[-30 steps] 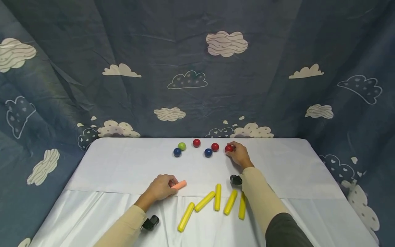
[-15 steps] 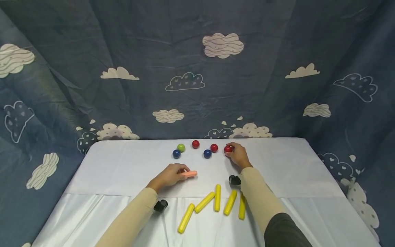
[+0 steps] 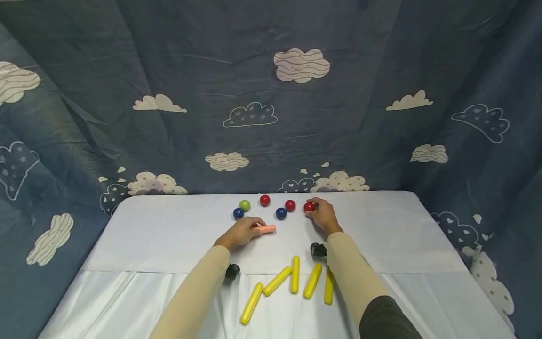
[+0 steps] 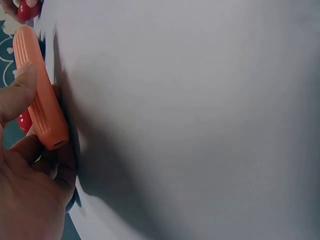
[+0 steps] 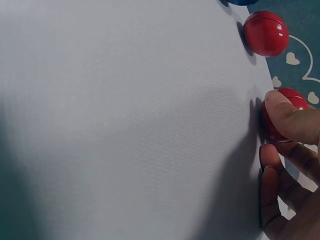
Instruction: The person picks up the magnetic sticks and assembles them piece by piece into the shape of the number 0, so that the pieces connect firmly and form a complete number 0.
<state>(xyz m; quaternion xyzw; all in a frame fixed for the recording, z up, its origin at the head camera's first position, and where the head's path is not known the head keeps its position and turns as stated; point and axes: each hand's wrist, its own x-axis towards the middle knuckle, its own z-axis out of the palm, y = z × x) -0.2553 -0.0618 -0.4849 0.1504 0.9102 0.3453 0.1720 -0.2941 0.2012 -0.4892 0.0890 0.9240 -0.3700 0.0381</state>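
Basically, head: left hand [image 3: 242,233] pinches orange stick [image 3: 267,229] near a blue ball [image 3: 281,213]; right hand [image 3: 325,216], apart, pinches red ball [image 3: 309,207]. Left wrist: ribbed stick, probably light, stiff; grip mid-length. Right wrist: glossy, likely slippery; hold its widest part.

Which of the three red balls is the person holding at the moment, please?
The rightmost red ball, held in the right hand; the middle red ball and the leftmost red ball lie untouched on the white cloth.
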